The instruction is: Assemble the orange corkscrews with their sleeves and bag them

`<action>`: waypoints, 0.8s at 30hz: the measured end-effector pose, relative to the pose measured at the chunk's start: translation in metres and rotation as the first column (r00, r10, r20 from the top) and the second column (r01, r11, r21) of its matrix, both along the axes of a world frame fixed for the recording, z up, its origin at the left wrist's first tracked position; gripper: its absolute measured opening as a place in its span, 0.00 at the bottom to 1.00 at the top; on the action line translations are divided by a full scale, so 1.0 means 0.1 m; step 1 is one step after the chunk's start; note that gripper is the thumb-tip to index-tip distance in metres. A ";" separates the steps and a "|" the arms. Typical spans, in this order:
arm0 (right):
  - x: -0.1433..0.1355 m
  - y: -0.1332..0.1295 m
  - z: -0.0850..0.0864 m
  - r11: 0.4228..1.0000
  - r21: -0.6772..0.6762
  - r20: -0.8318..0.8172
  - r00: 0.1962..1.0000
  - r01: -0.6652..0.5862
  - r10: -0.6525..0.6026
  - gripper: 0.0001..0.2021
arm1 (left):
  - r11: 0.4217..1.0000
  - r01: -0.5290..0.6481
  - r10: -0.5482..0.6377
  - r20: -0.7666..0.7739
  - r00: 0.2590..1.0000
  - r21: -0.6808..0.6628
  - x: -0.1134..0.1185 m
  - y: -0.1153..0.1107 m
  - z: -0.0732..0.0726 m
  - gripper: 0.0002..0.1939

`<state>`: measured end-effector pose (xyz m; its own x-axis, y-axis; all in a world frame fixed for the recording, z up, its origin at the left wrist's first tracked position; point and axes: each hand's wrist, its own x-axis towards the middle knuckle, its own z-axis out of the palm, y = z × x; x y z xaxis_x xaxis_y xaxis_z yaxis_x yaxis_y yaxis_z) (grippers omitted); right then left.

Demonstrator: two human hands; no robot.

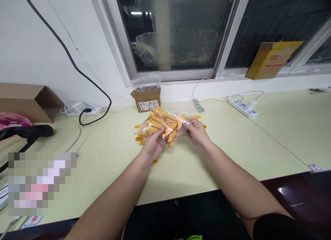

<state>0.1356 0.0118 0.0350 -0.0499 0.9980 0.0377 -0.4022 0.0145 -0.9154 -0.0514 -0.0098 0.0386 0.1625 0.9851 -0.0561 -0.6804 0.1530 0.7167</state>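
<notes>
A clear plastic bag of orange plastic parts (168,126) is held up over the pale green table (181,174). My left hand (153,145) grips the bag's lower left side, thumb on top and fingers underneath. At the bag's right edge, my right hand (196,133) pinches the clear plastic. More orange pieces (139,137) lie on the table behind and beneath the bag, partly hidden by it and by my hands.
Behind the bag stands a small open cardboard box (147,99). Power strips lie at the left (94,110) and right (243,108), with cables around them. A larger carton (23,97) and a black strap-like object (28,133) are at far left.
</notes>
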 end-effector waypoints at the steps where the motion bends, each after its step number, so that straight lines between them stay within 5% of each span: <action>1: 0.02 0.01 0.00 0.997 -0.070 -0.012 0.999 -0.035 0.034 0.19 | 1.000 0.000 0.000 -0.007 1.000 -0.003 0.00 0.00 -0.01 0.22; 4: 0.05 0.03 0.00 0.983 -0.162 0.033 0.996 -0.082 0.088 0.19 | 1.000 0.016 -0.016 -0.036 0.999 -0.009 0.02 -0.03 -0.03 0.25; 6: 0.06 0.02 -0.02 0.996 -0.068 0.149 0.986 -0.058 0.068 0.20 | 0.999 0.034 -0.034 -0.050 0.998 -0.016 0.04 -0.04 -0.03 0.25; 11: 0.08 -0.01 -0.05 0.937 0.326 0.459 0.845 0.129 -0.276 0.23 | 0.995 0.043 -0.047 -0.042 0.998 -0.094 0.05 -0.05 0.00 0.20; 15: 0.11 -0.02 -0.02 0.863 0.432 0.387 0.811 0.261 -0.439 0.25 | 0.977 0.092 -0.098 -0.020 0.995 -0.193 0.01 -0.03 0.06 0.16; 17: 0.14 -0.02 0.02 0.879 0.412 0.348 0.851 0.239 -0.394 0.27 | 0.963 0.147 -0.151 -0.003 0.988 -0.226 -0.02 -0.03 0.09 0.17; 21: 0.22 -0.07 0.13 0.959 0.280 0.249 0.962 0.038 -0.111 0.19 | 0.944 0.240 -0.233 0.055 0.971 -0.225 -0.07 -0.03 0.12 0.22; 24: 0.28 -0.16 0.24 0.963 0.263 0.081 0.994 0.054 -0.078 0.20 | 0.921 0.345 -0.329 0.114 0.937 -0.182 -0.08 -0.04 0.11 0.25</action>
